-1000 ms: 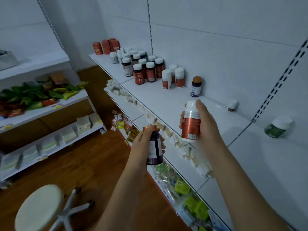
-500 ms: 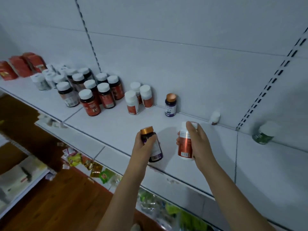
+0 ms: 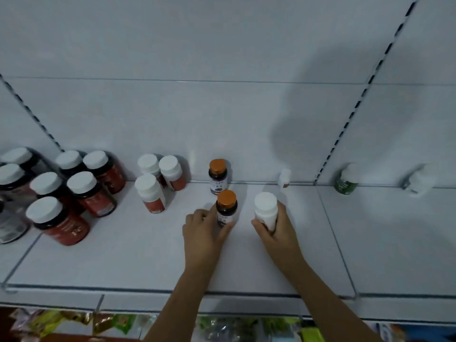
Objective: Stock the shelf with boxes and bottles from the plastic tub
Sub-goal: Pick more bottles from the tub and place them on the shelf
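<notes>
- While both bottles sit at mid-depth on the white shelf (image 3: 123,257), each is held by one hand; the left hand (image 3: 203,232) has its grip clamped low around the dark orange-capped bottle (image 3: 225,209), thumb in front, fingers behind.
- Right hand (image 3: 276,230) has its grip clamped around the white-capped bottle (image 3: 266,210), fingers wrapped over most of the label; whether its base touches the shelf I cannot tell.
- Directly behind the dark bottle stands a matching bottle (image 3: 218,176) against the back panel; the white-capped trio (image 3: 160,180) stands to the left, well apart.
- Both bottles look like light, rigid plastic with smooth sides, likely slippery; a hold around the body below the cap seems safest, not on the cap alone.
- Being tall and narrow, they would probably tip if nudged; release should come only once the base sits flat.
- No plastic tub is in view.
</notes>
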The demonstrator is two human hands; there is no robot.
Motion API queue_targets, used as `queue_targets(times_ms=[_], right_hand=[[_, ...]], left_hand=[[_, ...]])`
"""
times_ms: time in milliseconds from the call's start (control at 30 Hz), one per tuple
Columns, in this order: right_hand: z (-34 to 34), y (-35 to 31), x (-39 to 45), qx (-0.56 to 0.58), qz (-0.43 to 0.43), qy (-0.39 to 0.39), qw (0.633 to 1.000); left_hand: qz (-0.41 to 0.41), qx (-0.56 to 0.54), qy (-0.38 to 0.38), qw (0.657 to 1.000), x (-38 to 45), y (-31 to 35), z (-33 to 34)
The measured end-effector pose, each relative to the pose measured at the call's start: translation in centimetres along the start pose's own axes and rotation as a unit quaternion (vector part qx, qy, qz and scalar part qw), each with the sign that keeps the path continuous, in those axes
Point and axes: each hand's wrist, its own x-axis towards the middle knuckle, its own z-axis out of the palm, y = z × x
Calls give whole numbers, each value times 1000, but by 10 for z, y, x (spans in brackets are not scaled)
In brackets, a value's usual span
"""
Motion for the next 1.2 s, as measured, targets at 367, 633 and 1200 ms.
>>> queue_targets(times_ms=[367,633,1200], right_hand=[[5,18,4,-98,-48,41,993],[30,-16,-14,-44,-19,-122,991],[175,-50,28,-275,-147,-51,949]], left_hand=[[40,-41,-59,997,35,16,6],[43,62,65,995,-33,-78,-59],[-126,158,66,977,-48,-105,-78]])
